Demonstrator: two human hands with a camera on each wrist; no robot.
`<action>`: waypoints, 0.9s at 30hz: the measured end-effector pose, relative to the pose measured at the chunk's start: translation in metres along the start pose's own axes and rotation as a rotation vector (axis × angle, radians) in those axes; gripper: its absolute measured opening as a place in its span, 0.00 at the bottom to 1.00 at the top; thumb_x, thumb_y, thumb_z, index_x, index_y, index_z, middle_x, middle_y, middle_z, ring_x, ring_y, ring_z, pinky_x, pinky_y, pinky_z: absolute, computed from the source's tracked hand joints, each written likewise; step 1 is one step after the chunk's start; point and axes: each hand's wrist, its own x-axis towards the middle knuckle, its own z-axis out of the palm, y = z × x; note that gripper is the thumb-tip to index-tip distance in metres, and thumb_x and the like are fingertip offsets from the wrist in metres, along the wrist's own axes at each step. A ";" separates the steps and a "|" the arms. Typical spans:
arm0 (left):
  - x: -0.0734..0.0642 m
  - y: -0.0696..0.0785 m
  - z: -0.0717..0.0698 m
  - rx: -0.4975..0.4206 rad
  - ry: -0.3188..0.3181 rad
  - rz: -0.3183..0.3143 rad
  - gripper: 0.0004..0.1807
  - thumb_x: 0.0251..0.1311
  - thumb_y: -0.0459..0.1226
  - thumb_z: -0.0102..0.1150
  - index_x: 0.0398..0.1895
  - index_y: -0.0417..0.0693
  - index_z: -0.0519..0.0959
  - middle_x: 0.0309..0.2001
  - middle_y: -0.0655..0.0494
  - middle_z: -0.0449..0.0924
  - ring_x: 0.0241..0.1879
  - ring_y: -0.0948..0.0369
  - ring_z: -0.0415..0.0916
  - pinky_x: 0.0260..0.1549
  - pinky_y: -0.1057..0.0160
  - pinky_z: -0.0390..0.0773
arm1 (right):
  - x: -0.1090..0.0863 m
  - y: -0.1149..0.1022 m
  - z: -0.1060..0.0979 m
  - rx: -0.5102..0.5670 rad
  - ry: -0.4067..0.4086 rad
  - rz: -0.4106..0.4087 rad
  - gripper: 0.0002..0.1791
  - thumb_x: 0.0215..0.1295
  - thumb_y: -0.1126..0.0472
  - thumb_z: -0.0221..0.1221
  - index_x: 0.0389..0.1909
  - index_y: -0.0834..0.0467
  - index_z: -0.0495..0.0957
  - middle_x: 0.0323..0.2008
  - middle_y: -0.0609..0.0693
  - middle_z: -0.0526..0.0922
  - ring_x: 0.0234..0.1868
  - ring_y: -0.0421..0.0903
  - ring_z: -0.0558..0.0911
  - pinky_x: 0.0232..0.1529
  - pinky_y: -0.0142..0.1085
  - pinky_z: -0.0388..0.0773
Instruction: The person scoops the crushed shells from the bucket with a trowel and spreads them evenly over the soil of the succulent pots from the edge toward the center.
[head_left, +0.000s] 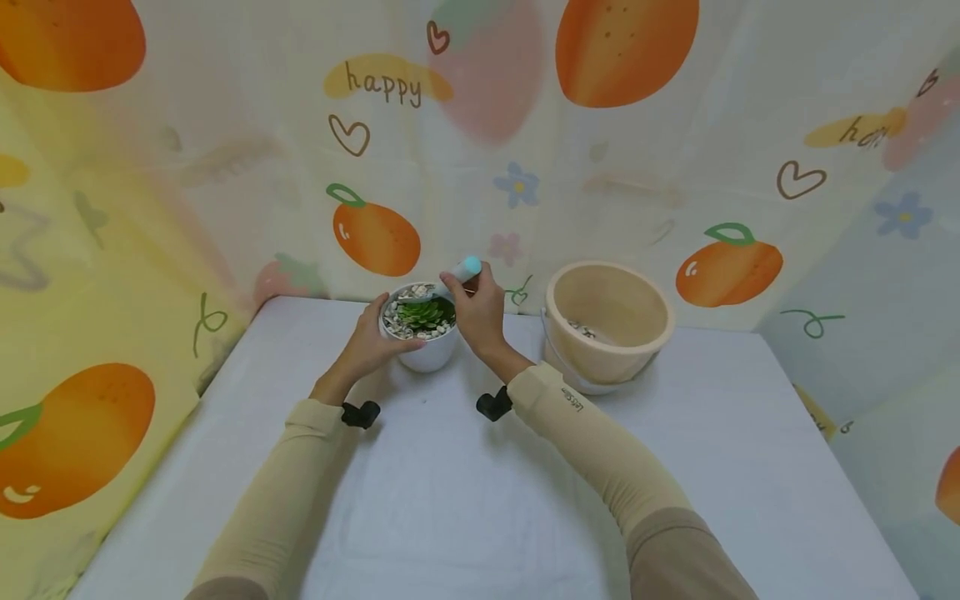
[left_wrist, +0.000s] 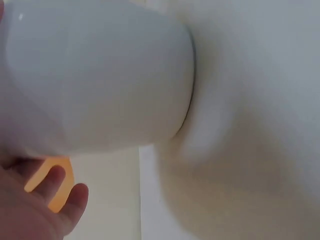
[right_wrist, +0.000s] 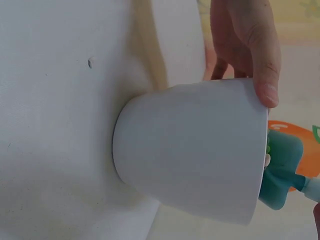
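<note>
A white flower pot point(head_left: 429, 358) stands near the table's back edge, holding a green succulent point(head_left: 426, 315) ringed by pale pebbles point(head_left: 397, 327). My left hand point(head_left: 371, 340) holds the pot from the left; in the right wrist view its thumb point(right_wrist: 269, 90) lies over the rim. In my right hand point(head_left: 482, 310) is a small garden trowel point(head_left: 467, 268) with a pale handle and a light blue end. Its teal blade point(right_wrist: 286, 147) is at the pot's mouth in the right wrist view. The left wrist view is mostly filled by the pot's smooth side point(left_wrist: 100, 75).
To the right of the pot stands a larger cream bucket point(head_left: 611, 367) with a carrying handle and a few pebbles point(head_left: 582, 330) on its bottom. A white cloth covers the table point(head_left: 442, 500). Behind it hangs a fruit-patterned backdrop point(head_left: 465, 183). A small chip point(right_wrist: 90, 62) lies on the tabletop.
</note>
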 end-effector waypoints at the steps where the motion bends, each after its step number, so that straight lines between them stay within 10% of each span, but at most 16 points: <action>1: 0.000 0.000 -0.002 0.003 -0.009 0.001 0.63 0.48 0.52 0.73 0.78 0.45 0.40 0.77 0.40 0.45 0.75 0.43 0.46 0.71 0.38 0.53 | 0.000 0.000 0.000 -0.004 -0.007 0.002 0.18 0.69 0.55 0.59 0.48 0.65 0.72 0.40 0.59 0.85 0.46 0.51 0.86 0.46 0.40 0.83; 27: 0.002 -0.005 0.006 0.003 0.039 0.007 0.66 0.44 0.58 0.74 0.78 0.46 0.41 0.76 0.39 0.45 0.75 0.42 0.47 0.70 0.36 0.53 | -0.001 -0.003 -0.001 -0.006 0.024 -0.110 0.20 0.65 0.57 0.62 0.50 0.68 0.73 0.39 0.59 0.85 0.44 0.52 0.87 0.44 0.39 0.84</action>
